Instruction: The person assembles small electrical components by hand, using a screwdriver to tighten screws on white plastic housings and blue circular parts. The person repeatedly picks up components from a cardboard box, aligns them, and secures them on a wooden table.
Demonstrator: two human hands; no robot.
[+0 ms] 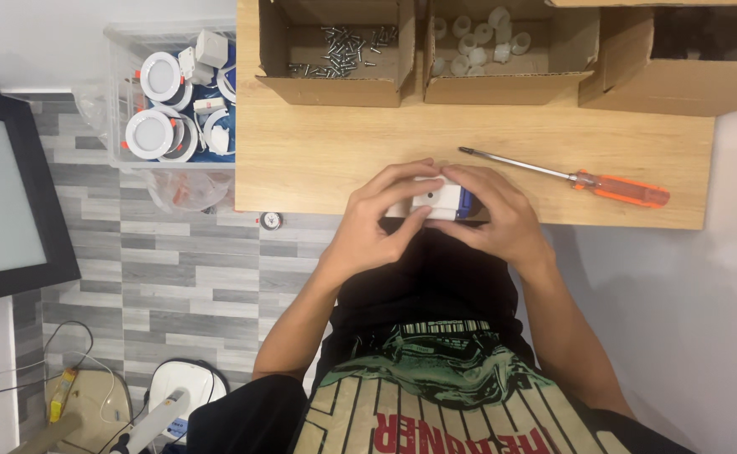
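Both my hands close around a small white plastic box with a blue end, held at the near edge of the wooden table. My left hand wraps its left side, thumb under the front. My right hand covers its right side and top. A small dark hole shows on the box's white face. Most of the box is hidden by my fingers.
An orange-handled screwdriver lies on the table to the right. At the back stand a cardboard box of screws, a box of white plastic caps and a third box. A clear bin of round white lamps sits left.
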